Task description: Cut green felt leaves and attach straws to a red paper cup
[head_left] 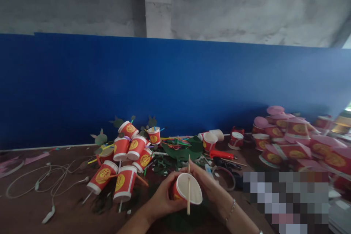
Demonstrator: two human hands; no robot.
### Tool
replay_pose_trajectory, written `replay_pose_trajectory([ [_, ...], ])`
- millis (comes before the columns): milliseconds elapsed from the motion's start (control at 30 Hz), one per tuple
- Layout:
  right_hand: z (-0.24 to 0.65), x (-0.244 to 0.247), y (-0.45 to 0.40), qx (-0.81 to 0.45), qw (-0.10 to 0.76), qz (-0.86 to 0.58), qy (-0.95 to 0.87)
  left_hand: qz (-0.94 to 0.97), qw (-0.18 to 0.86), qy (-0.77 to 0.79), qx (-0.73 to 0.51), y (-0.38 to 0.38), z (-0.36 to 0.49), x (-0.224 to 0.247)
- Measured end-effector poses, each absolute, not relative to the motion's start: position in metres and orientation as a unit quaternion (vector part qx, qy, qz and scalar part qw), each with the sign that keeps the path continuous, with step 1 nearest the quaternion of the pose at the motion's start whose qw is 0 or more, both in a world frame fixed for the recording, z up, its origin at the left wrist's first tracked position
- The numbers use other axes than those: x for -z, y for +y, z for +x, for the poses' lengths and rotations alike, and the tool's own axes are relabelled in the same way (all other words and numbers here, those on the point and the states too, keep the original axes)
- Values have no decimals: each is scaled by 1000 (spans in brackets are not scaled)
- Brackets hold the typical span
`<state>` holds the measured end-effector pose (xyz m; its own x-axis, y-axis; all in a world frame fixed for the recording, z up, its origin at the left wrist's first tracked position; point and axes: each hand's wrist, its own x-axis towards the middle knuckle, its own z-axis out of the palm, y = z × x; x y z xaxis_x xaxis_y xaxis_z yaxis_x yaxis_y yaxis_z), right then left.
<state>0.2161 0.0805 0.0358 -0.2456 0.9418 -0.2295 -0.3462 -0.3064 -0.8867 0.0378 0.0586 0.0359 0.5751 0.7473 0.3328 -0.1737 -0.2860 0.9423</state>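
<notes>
A red and white paper cup (179, 191) is tilted at the bottom middle, its open mouth facing me. My left hand (163, 196) is wrapped round the cup's left side. On its right side rests my right hand (206, 182), its fingers behind the cup and partly hidden. A thin wooden stick (188, 197) lies across the cup's mouth, nearly upright in view, its upper end beside my right fingertips. Whether the stick passes through the cup wall cannot be made out.
Decorated red cups (124, 181) with sticks are piled at the left, near white earphones (49, 214). Behind the hands lie green paper (178, 153), coloured strips and a red-handled tool (222, 154). Pink-topped cups (298, 128) crowd the right. A blue partition (175, 87) stands behind.
</notes>
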Motion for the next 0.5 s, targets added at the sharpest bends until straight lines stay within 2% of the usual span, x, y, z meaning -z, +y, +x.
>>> replay_pose_trajectory([
  [100,203,-29,79,-721,503,-380,-286,639,598,213,-435,57,42,-29],
  [300,195,-31,78,-715,554,-361,-225,649,474,308,-510,64,45,-22],
  [367,200,-34,80,-676,586,-380,-236,645,442,328,-530,66,44,-22],
  [500,229,-38,91,-537,708,-404,-218,638,424,342,-544,68,40,-21],
])
